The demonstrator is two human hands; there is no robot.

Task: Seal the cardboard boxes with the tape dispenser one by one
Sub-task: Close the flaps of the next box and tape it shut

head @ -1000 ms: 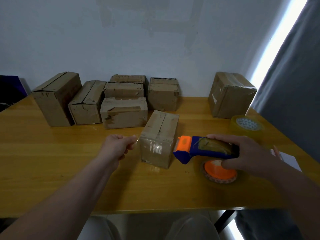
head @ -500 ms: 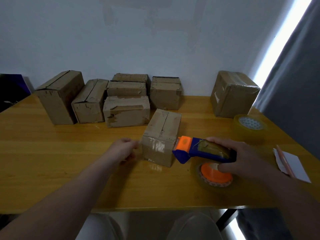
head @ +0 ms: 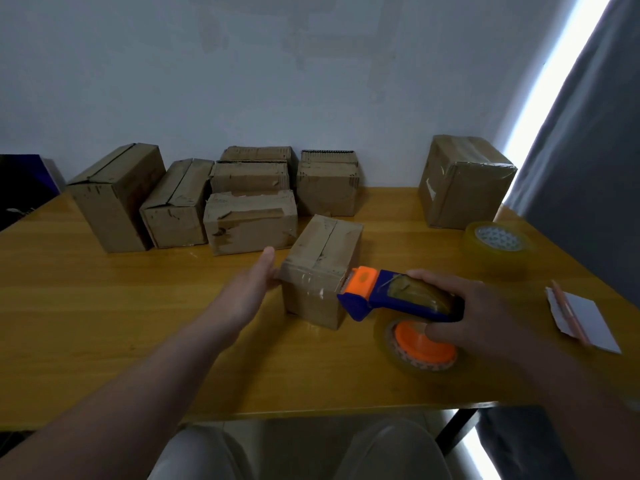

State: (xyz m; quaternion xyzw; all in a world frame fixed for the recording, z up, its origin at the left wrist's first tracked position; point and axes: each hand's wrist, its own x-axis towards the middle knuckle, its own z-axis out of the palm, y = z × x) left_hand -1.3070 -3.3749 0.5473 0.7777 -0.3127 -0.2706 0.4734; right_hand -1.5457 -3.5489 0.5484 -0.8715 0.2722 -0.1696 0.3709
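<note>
The left hand [head: 251, 289] presses flat against the small box [head: 320, 268] in the middle of the counter [head: 104, 323]. The right hand [head: 485, 313] grips the tape dispenser [head: 398, 299], touching the box's near corner. Its front looks taped; the back boxes [head: 249, 221] probably wait.

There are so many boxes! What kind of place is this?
Probably a packing corner in a room: cardboard boxes on a wooden table, a tape dispenser in the right hand, a spare tape roll.

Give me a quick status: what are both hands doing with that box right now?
Left hand flat against the small box, steadying. Right hand grips tape dispenser, orange head at box's near corner. Nothing in the way.
</note>
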